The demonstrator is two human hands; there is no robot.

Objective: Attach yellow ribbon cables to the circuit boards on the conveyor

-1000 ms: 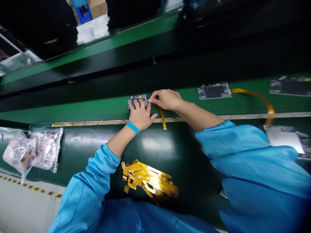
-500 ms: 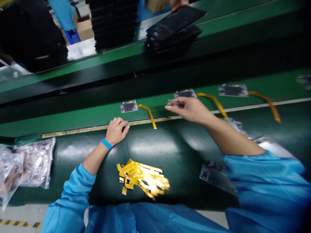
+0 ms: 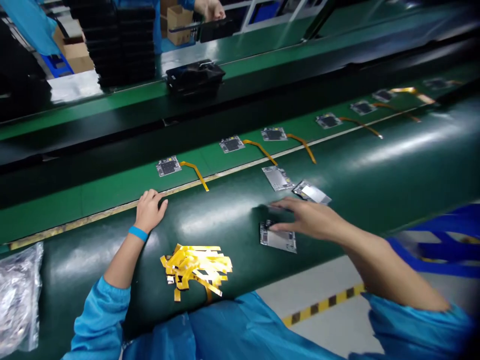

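My left hand (image 3: 149,212), with a blue band at the wrist, lies palm down on the strip along the belt's edge, fingers out and holding nothing. Near it is a circuit board (image 3: 168,166) with an orange flex cable (image 3: 195,172). My right hand (image 3: 309,220) reaches over a loose circuit board (image 3: 278,240), thumb at its upper edge. A thin grey tool (image 3: 281,208), blurred, lies along its forefinger; its exact kind is unclear. Two more loose boards, one silvery (image 3: 277,178) and one with a white patch (image 3: 315,193), lie just beyond. A pile of yellow flex cables (image 3: 198,270) sits between my arms.
Several boards with cables line the green belt (image 3: 112,187), running to the far right. A clear plastic bag (image 3: 18,300) lies at the left. Black stacked parts (image 3: 195,77) stand across the line, where another person's hand (image 3: 210,9) shows. A blue stool (image 3: 442,245) is at the right.
My right hand has moved from the belt boards down and back to the loose board near me. My left hand stays on the edge strip. The view has swung right.
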